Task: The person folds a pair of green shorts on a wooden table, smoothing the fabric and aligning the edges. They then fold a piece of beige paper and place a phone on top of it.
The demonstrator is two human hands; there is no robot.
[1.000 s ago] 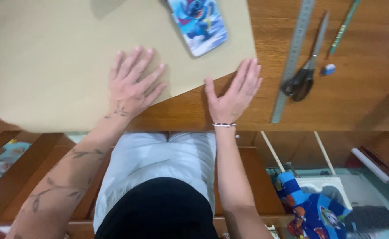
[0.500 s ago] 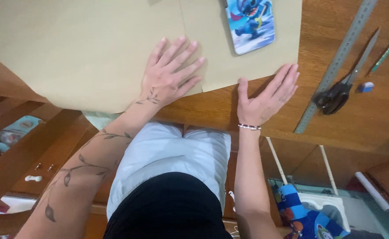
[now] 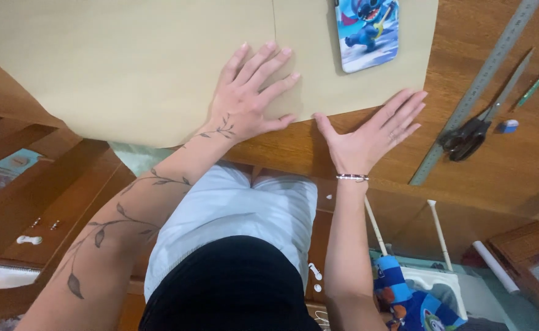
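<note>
A person sat at a wooden table (image 3: 367,165), seen from above, with both bare hands pressed flat on it. A large sheet of tan paper (image 3: 128,67) lay across the table, with a straight fold or seam running up it near the middle, and its near edge hung slightly past the table's edge on the left.

The left hand (image 3: 248,98) lay palm down on the paper, fingers spread and fully open, gripping nothing; a leafy vine tattoo ran along that forearm. The right hand (image 3: 373,132) also lay open and flat, fingers splayed. Its palm rested on the bare wood just below the paper's lower edge, and its fingertips reached the paper's bottom right corner. A thin bracelet (image 3: 352,177) circled that wrist.

A phone in a blue cartoon case (image 3: 367,30) lay on the paper near its right edge, above the right hand and apart from it. To the right, on bare wood, a long metal ruler (image 3: 478,86) lay at a slant, with black-handled scissors (image 3: 471,132) just beside it. A small blue and white eraser (image 3: 508,125) sat near the scissors.
</note>
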